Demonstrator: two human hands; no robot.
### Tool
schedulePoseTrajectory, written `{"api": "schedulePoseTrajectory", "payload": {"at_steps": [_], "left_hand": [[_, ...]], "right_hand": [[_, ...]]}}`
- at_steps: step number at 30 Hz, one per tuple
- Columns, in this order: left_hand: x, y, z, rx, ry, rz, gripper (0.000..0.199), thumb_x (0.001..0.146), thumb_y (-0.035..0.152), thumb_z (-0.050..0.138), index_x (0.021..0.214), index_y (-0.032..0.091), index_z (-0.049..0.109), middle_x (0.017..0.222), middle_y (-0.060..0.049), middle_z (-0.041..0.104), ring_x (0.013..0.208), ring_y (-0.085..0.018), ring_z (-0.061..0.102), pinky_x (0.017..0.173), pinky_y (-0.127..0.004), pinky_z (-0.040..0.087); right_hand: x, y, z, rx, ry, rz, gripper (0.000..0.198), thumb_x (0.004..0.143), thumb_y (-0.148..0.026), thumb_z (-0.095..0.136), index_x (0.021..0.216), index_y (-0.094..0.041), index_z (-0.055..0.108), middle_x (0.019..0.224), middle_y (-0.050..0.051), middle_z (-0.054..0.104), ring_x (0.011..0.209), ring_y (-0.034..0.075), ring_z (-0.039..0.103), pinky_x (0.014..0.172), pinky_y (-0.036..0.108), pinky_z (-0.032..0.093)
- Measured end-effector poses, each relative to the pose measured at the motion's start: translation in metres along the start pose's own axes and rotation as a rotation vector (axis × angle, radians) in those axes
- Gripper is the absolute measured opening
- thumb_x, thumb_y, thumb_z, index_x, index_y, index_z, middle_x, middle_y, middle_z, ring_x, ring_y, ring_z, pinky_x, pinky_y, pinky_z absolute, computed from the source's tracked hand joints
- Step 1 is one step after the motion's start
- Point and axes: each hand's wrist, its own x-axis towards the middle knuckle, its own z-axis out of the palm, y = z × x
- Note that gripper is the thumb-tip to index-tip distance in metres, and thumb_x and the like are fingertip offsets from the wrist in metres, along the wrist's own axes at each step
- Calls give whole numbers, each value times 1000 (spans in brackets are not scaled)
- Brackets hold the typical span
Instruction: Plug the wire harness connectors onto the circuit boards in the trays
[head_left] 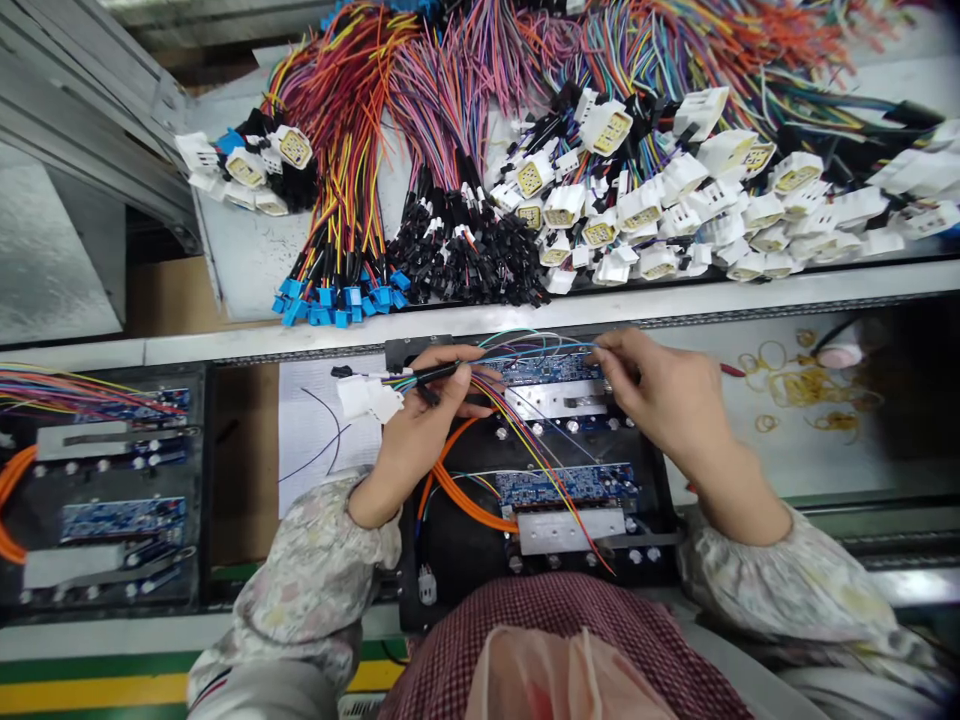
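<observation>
My left hand [420, 430] is closed around the black sleeve of a wire harness, whose white connector [369, 398] sticks out to the left. From that hand a bundle of red, yellow and purple wires [536, 445] fans down to the right across the boards. Between the thumb and forefinger of my right hand [667, 385] is pinched a blue wire [540, 350], drawn out from the harness above the upper circuit board [547, 370]. A lower circuit board [566, 485] lies nearer me in the same black tray [457, 545]. Fingers hide part of the harness.
Bundled harnesses with blue plugs [341, 300], black plugs [469, 250] and white connectors [637, 210] cover the shelf behind. A second black tray [193, 500] with boards sits left, past a paper sheet [300, 430]. Yellow rubber bands [810, 385] lie right. Orange cables [465, 490] loop inside my tray.
</observation>
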Motion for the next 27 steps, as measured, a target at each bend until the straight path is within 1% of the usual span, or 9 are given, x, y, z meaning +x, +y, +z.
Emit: {"api": "schedulePoseTrajectory", "payload": {"at_steps": [2,5,8,11,19,23,27], "left_hand": [[0,0,0,10,-6,10,25,92,41,65,107,21,63,95,-4,74,89,-18,74,71,-26,65],[0,-1,-1,51,0,23,25,93,41,64,108,21,63,98,-4,75,93,-18,74,68,-22,63],[0,-3,-2,83,6,29,25,94,41,63,109,21,64,99,-4,76,90,-16,74,64,-19,61],[1,-4,-3,93,5,38,24,94,40,62,109,22,64,100,-4,76,86,-14,73,64,-18,61],[0,-4,-2,101,-1,43,24,94,41,62,108,21,64,101,-5,76,85,-15,73,63,-20,61],[0,-4,-2,106,-3,43,26,94,42,62,109,21,63,101,-5,76,89,-17,74,62,-20,60],[1,-4,-1,95,-4,47,24,94,40,62,108,21,64,101,-5,76,86,-15,74,62,-19,60]], "right_hand": [[0,0,4,-6,1,7,33,96,-40,44,100,-20,69,69,6,70,56,20,60,55,31,30],[0,0,6,3,10,16,33,96,-40,44,100,-19,69,67,5,69,55,20,59,55,31,30],[1,1,5,18,1,18,33,96,-40,45,101,-18,69,67,5,68,55,20,59,55,31,30],[2,2,6,15,-5,14,34,96,-41,44,102,-19,69,68,6,68,55,20,59,55,31,31],[3,2,5,55,-15,45,33,95,-41,45,101,-19,69,69,6,70,57,20,61,56,31,34],[4,2,5,96,-28,54,32,95,-41,47,101,-19,68,69,5,70,57,20,61,57,30,36],[4,3,5,111,-38,58,31,95,-40,47,101,-18,68,72,6,71,58,19,62,57,30,37]]}}
